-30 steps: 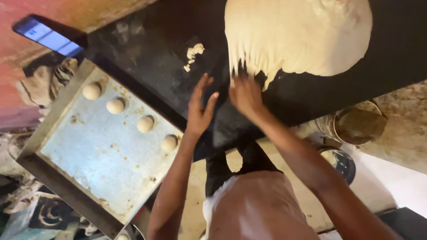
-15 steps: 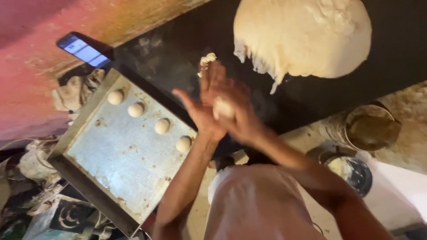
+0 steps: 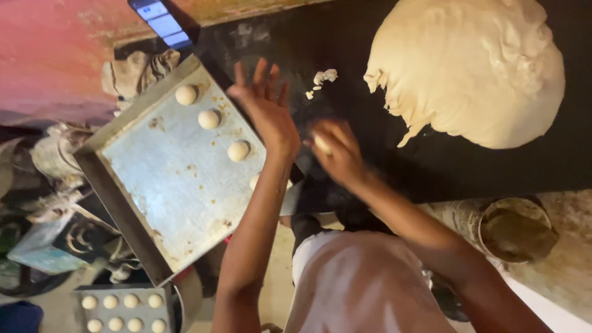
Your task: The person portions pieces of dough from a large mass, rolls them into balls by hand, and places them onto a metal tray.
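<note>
Lower frame to centre: right hand (image 3: 336,154) with grip curled narrow on a small dough piece (image 3: 322,144), soft, light, tacky, best cupped in the palm not pinched; left hand (image 3: 266,105) beside it, fingers spread wide, empty. Centre left: metal tray (image 3: 160,185) bearing dough balls (image 3: 208,119). Upper right: large dough mass (image 3: 475,68), heavy, slack, on the black surface (image 3: 382,166).

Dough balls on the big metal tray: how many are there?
4 on the tray: dough balls at, and one partly hidden behind the left forearm. More may be hidden.

Left hand (image 3: 266,105) open, fingers spread; right hand (image 3: 336,151) cupped.
</note>
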